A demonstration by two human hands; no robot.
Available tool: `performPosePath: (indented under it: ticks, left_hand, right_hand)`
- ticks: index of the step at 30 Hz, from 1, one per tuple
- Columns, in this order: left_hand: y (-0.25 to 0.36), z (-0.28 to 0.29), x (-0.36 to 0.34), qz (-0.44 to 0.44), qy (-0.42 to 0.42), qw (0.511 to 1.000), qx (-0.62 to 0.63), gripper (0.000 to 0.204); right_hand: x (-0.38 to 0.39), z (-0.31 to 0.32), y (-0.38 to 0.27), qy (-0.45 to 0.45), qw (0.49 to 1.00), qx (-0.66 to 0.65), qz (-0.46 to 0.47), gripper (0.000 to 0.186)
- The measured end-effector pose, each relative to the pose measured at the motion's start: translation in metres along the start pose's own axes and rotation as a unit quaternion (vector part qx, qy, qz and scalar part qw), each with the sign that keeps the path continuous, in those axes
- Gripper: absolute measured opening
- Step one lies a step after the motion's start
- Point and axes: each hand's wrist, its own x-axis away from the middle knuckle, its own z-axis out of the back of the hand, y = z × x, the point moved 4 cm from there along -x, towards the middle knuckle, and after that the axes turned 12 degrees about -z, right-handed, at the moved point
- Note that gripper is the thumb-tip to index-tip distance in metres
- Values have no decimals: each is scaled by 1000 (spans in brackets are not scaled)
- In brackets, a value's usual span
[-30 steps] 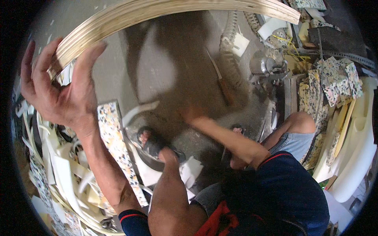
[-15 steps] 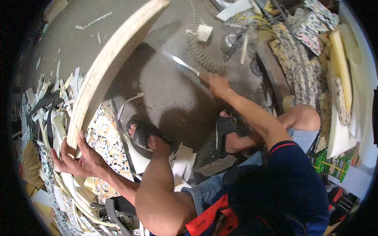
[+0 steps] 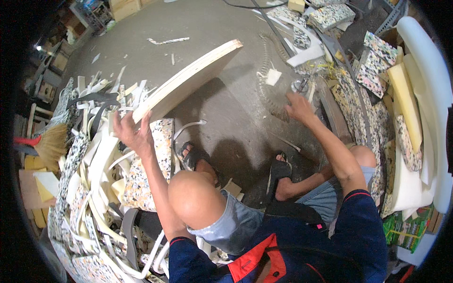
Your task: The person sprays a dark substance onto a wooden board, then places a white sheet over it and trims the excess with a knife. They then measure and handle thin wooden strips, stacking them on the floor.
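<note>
A thick, pale curved board [image 3: 188, 78] slants across the left side, its far end raised over the floor. My left hand [image 3: 134, 132] grips its near end, fingers and thumb on either side. My right hand [image 3: 300, 108] reaches forward over the floor, beside a coiled clear hose [image 3: 263, 80] and just short of a round metal thing [image 3: 300, 85]. Its fingers look partly bent, and I cannot make out whether anything is in them. A thin, long piece [image 3: 286, 141] lies on the floor near my right foot; its kind is unclear.
White and dark foam offcuts [image 3: 94, 155] heap up on the left, around a speckled foam block [image 3: 153, 165]. A straw broom [image 3: 51, 144] stands beyond them. More speckled foam [image 3: 375, 70] and yellow foam [image 3: 405, 104] pile up on the right. A small white piece [image 3: 273, 77] lies by the hose.
My right hand has moved farther forward and right, and the knife it held no longer shows in it. The curved board's far end has lowered; my left hand still grips it. The view has shifted.
</note>
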Motion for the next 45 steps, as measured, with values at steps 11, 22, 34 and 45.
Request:
performPosePath:
  ticks: [11,22,34,45]
  left_hand:
    - [-9,14,5,-63,-42,993,-95,60]
    - [20,10,23,-36,-9,999,-29,57]
    - [13,23,23,-5,-44,999,-1,60]
    - [15,70,79,88,-109,990,33,64]
  right_hand:
    - [-26,141,-223,218,936,-99,257,70]
    - [-51,114,-246,257,910,73,317,46]
    - [-52,133,-253,186,893,37,408,44]
    - [23,103,-234,145,899,-75,406,46]
